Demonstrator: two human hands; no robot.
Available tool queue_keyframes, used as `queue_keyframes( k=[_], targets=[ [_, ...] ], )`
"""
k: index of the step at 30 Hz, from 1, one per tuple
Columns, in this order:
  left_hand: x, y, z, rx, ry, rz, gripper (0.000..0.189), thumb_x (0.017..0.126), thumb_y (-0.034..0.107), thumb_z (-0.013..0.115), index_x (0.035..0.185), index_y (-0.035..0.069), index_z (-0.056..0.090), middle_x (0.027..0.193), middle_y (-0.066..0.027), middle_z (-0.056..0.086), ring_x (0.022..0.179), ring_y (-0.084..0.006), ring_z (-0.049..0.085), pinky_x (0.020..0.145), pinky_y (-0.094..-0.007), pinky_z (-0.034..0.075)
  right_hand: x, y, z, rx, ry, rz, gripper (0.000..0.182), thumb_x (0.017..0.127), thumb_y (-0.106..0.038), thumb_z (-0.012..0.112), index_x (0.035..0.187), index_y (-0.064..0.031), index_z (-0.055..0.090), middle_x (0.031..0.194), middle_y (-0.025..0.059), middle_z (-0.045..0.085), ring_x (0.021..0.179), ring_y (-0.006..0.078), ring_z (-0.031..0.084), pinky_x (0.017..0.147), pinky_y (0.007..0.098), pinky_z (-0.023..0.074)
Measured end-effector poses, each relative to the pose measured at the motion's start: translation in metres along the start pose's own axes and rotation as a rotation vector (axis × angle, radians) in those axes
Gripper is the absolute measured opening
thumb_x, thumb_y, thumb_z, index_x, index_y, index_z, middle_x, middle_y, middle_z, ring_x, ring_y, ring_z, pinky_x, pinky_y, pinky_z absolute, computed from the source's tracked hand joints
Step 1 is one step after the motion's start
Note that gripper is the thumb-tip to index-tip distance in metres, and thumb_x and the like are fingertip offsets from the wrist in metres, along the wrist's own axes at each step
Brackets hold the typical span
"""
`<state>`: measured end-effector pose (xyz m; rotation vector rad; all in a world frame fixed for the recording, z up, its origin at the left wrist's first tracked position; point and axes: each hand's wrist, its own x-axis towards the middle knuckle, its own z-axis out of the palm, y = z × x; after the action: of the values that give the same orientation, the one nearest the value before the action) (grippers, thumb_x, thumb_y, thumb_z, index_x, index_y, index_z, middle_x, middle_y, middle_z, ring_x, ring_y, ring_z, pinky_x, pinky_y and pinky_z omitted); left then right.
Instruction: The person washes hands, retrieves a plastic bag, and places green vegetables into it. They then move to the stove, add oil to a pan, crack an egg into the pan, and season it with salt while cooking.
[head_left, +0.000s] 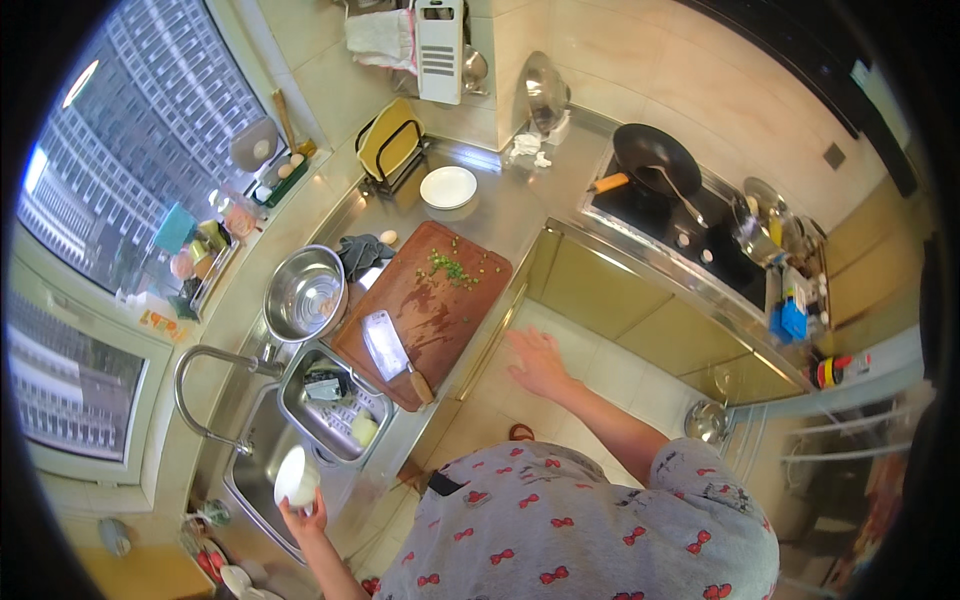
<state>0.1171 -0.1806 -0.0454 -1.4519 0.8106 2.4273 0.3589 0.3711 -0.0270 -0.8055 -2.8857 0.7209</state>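
Note:
A white bowl (297, 477), tilted on its side, is held by its base in my left hand (306, 517) over the stainless-steel sink (262, 450). My right hand (536, 361) hangs in the air with fingers apart and nothing in it, just off the counter's front edge. Nearest to it lies a brown wooden cutting board (435, 315), with chopped green onion (450, 267) at its far end. A cleaver (385, 345) rests on the board's near part, its wooden handle towards the front edge. In the sink's drainer basket (352, 442) are a pale green vegetable piece (364, 429) and a dark packet (327, 384).
A steel basin (304, 292) stands beside the curved faucet (217, 352). Behind the board are a dark cloth (363, 255), an egg (388, 237) and a white plate (448, 187). On the right-hand cooktop (720, 240) sits a black wok (657, 159) with a ladle (682, 199).

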Motion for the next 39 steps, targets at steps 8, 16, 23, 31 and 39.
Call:
queue_keyframes(
  k=[8, 16, 23, 31, 39],
  targets=[
    [-0.049, -0.151, 0.124, 0.029, -0.505, -0.200, 0.070, 0.073, 0.015, 0.074, 0.132, 0.000, 0.041, 0.139, -0.0270, 0.040, 0.128, -0.0473, 0.043, 0.108, -0.0564, 0.041, 0.004, 0.110, -0.044, 0.036, 0.133, 0.135, 0.068, 0.081, -0.021, 0.069, 0.141, -0.0078, 0.041, 0.138, 0.0198, 0.050, 0.138, 0.0385, 0.036, 0.110, 0.0521, 0.0269],
    [-0.011, -0.281, 0.303, 0.241, -0.772, -0.298, 0.072, 0.076, 0.011, 0.064, 0.142, 0.007, 0.034, 0.146, -0.0220, 0.032, 0.133, -0.0460, 0.037, 0.108, -0.0639, 0.037, 0.058, 0.127, -0.070, 0.078, 0.177, 0.147, 0.067, 0.082, -0.016, 0.069, 0.142, -0.0065, 0.040, 0.135, 0.0226, 0.052, 0.137, 0.0387, 0.038, 0.111, 0.0492, 0.0273],
    [0.056, -0.386, 0.439, 0.229, -0.657, -0.338, 0.067, 0.076, 0.005, 0.060, 0.137, 0.008, 0.034, 0.136, -0.0180, 0.035, 0.133, -0.0423, 0.036, 0.106, -0.0671, 0.038, 0.112, 0.128, -0.102, -0.029, 0.064, 0.145, 0.064, 0.082, -0.016, 0.068, 0.140, -0.0067, 0.043, 0.133, 0.0220, 0.055, 0.136, 0.0380, 0.040, 0.110, 0.0489, 0.0285],
    [0.116, -0.465, 0.518, 0.229, -0.646, -0.311, 0.056, 0.081, 0.004, 0.054, 0.133, 0.000, 0.034, 0.135, -0.0168, 0.037, 0.132, -0.0415, 0.039, 0.106, -0.0686, 0.037, 0.150, 0.145, -0.106, -0.046, 0.058, 0.219, 0.062, 0.081, -0.014, 0.068, 0.138, -0.0098, 0.046, 0.130, 0.0204, 0.057, 0.135, 0.0349, 0.042, 0.110, 0.0482, 0.0289],
    [0.187, -0.501, 0.543, 0.183, -0.554, -0.343, 0.050, 0.080, 0.008, 0.050, 0.129, 0.001, 0.044, 0.136, -0.0215, 0.048, 0.129, -0.0421, 0.045, 0.103, -0.0692, 0.038, 0.129, 0.162, -0.127, -0.065, 0.105, 0.339, 0.060, 0.082, -0.015, 0.067, 0.137, -0.0072, 0.046, 0.129, 0.0193, 0.058, 0.134, 0.0358, 0.043, 0.111, 0.0482, 0.0292]
  ],
)
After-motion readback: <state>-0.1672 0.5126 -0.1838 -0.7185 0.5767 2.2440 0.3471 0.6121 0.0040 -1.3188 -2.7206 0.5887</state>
